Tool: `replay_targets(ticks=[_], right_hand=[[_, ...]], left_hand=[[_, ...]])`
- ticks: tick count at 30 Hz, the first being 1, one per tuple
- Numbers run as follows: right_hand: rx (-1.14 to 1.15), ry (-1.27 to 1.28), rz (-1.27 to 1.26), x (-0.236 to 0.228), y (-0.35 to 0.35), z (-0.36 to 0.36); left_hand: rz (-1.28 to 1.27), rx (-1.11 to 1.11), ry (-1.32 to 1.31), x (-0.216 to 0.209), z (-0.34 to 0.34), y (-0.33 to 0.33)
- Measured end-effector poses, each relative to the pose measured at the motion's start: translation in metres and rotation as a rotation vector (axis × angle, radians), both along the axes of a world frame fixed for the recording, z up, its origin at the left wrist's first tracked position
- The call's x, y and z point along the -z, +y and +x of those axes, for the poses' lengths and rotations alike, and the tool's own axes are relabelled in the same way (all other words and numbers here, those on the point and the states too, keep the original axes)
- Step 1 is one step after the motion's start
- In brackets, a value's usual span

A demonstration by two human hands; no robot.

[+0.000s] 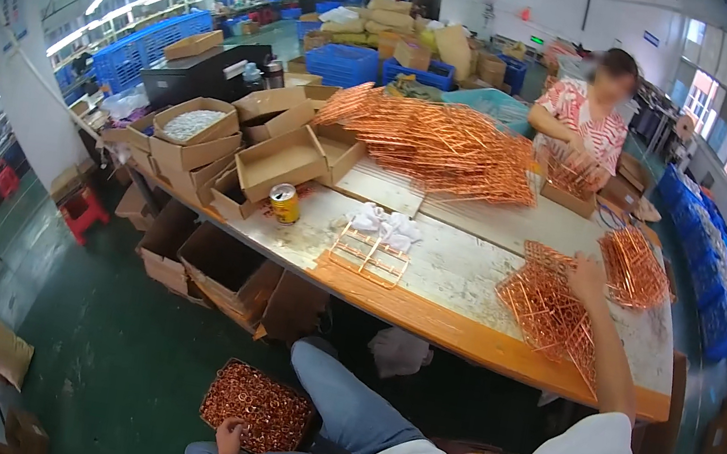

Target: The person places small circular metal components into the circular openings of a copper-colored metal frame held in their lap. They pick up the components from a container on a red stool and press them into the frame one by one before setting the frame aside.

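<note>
My right arm reaches across the table to a pile of copper-coloured wire grids (542, 298). My right hand (585, 279) is closed on a wire grid at the far side of that pile. Low in the view, beside my knee, a box is filled with small copper-coloured rings (260, 401). Over its near edge lies my left hand (230, 439), fingers curled down at the rings; what they pinch, if anything, is too small to make out. A single wire grid (370, 257) lies on the table by the front edge, next to a crumpled white cloth (385, 226).
A large heap of wire grids (438, 144) covers the table's back, with another stack (633, 268) at right. A yellow can (284, 203) stands near cardboard boxes (283, 162). Across the table a person (585, 120) handles grids over a box. Open cartons (229, 267) sit below.
</note>
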State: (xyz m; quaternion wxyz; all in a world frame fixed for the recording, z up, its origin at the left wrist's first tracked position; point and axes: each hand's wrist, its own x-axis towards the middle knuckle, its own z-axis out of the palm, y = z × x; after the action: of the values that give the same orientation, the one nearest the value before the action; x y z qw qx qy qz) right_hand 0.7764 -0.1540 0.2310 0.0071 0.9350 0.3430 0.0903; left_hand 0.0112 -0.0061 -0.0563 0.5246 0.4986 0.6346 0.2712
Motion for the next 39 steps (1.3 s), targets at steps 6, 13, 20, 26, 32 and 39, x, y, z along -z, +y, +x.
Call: replay_targets(ticks=[6, 13, 20, 26, 32, 39], right_hand=[[-0.087, -0.253, 0.005, -0.008, -0.024, 0.025], [-0.585, -0.180, 0.345, -0.095, 0.006, -0.147], [-1.659, 0.071, 0.306, -0.031, 0.070, -0.348], [-1.509, 0.457, 0.637, 0.077, 0.134, -0.467], [-0.244, 2.496, -0.633, 0.202, 0.184, -0.520], [-0.532, 2.194, -0.542, 0.239, 0.188, -0.577]], left_hand=[[-0.050, -0.240, -0.453, -0.084, 0.066, -0.013], [-0.114, 0.041, -0.840, -0.155, 0.143, -0.011], [-0.415, 0.334, -1.445, -0.200, 0.156, -0.029], [-0.078, -0.039, -0.943, -0.164, 0.056, -0.073], [0.157, -0.485, -0.590, -0.108, 0.021, -0.081], [0.197, -0.710, -0.742, -0.064, -0.001, -0.068]])
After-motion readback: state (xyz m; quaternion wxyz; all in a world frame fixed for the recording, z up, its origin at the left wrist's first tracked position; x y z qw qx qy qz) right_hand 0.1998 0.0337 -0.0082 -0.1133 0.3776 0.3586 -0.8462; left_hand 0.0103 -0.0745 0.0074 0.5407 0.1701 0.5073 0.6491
